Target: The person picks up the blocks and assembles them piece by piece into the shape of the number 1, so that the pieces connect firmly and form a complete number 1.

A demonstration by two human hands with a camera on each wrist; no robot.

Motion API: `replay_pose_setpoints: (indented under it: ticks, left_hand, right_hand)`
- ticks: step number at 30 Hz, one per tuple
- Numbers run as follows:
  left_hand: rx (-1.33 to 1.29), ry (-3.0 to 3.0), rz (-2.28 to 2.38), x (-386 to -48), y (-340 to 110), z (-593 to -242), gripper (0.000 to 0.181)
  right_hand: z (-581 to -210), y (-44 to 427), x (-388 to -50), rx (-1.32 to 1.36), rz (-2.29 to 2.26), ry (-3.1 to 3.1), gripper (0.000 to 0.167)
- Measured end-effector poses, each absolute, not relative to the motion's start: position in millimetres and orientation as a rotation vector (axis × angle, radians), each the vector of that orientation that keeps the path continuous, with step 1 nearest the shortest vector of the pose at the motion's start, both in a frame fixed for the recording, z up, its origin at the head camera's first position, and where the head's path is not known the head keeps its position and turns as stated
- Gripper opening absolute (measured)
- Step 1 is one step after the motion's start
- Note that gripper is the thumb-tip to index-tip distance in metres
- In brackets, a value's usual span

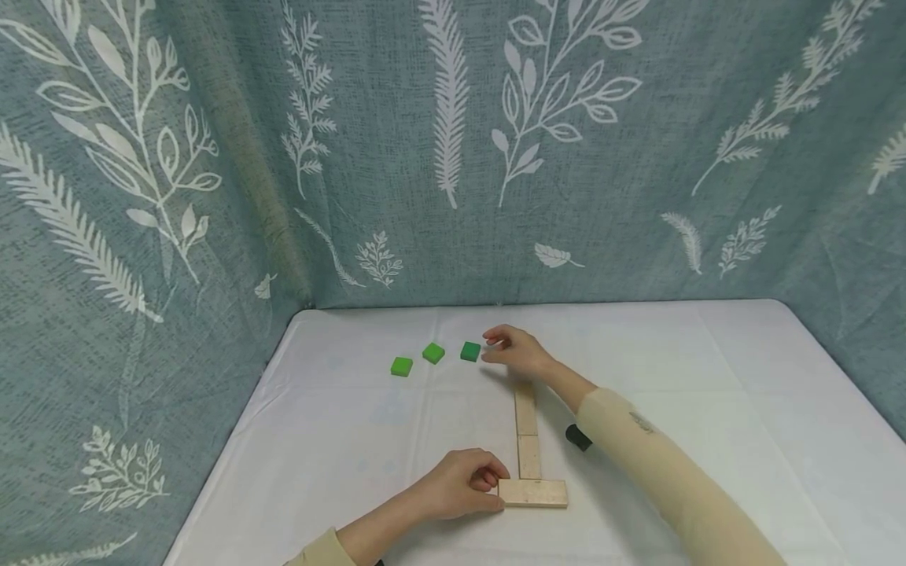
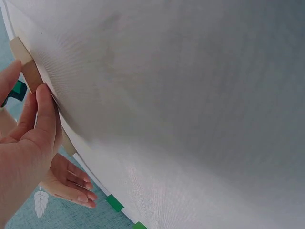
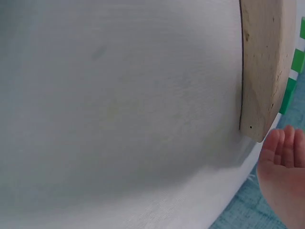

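At its left end, a wooden block [image 1: 534, 493] lying crosswise is pinched between thumb and fingers of my left hand [image 1: 463, 486]; the left wrist view shows the hand [image 2: 33, 129] on the block [image 2: 32, 74]. Two more wooden blocks run away from it in a line, a nearer one [image 1: 528, 456] and a farther one [image 1: 526, 410]. My right hand [image 1: 520, 351] hovers past the line's far end, fingers bent loosely, holding nothing, just right of a dark green block [image 1: 470, 351]. In the right wrist view the hand [image 3: 286, 167] is beyond a wooden block [image 3: 262, 71].
Left of the dark green block are two light green blocks, one nearer it [image 1: 433, 353] and one farther left [image 1: 401, 366]. A small black object [image 1: 578, 437] is right of the wooden line, beside the right sleeve. A patterned curtain [image 1: 425, 157] stands behind the white-covered table [image 1: 318, 440].
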State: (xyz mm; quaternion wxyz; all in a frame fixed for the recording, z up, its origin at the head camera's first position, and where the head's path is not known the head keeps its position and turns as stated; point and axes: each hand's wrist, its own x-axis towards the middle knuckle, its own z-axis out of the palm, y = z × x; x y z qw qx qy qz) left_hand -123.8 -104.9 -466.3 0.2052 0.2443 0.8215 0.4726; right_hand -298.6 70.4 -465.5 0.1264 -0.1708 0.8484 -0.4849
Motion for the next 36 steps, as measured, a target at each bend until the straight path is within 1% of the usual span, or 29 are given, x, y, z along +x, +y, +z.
replay_pose_setpoints:
  ticks: [17,22,36]
  left_hand:
    - [0.692,2.288,1.319,-125,-101,-470,0.024]
    - [0.693,2.291,1.316,-124,-103,-471,0.024]
    - [0.671,2.266,1.370,-124,-106,-475,0.024]
  right_hand:
    - [-465,60,-305,-0.542,-1.271,2.541,0.045]
    - [-470,52,-309,-0.560,-1.204,2.593,0.045]
    - [-470,42,-312,-0.621,-1.134,2.677,0.041]
